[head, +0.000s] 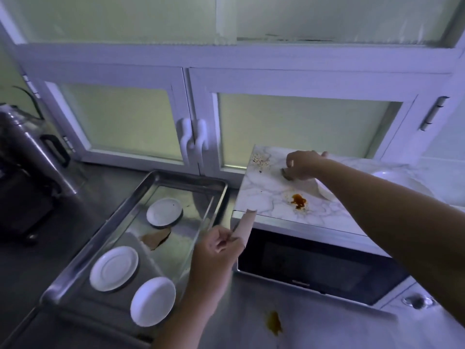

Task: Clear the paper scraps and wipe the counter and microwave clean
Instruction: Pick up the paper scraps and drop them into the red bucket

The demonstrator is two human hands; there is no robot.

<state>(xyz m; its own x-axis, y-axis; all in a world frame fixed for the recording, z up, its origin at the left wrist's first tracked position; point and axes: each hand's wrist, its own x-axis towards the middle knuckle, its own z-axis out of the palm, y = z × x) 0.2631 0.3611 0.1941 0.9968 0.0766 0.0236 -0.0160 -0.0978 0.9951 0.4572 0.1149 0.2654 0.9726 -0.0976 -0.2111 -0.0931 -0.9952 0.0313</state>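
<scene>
Two grips closed: left hand (216, 244) on a paper scrap (245, 224) at the microwave's (314, 268) front-left corner, right hand (303, 166) on a dark scrap (286, 175) atop it (best lifted clear of the sauce stain (298, 200)).

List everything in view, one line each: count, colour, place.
microwave: one, dark door, marbled top, right.
tray: one, steel, left of the microwave.
saucers: three, white, in the tray.
paper scrap: one, brown, in the tray.
sauce stain: one, red-brown, on the microwave top.
counter stain: one, yellow-brown, on the counter before the microwave.
jug: one, steel, far left.
cloth: one, white, on the microwave top.
left hand: pinches a pale paper strip.
right hand: pinches a dark scrap on the microwave top.
</scene>
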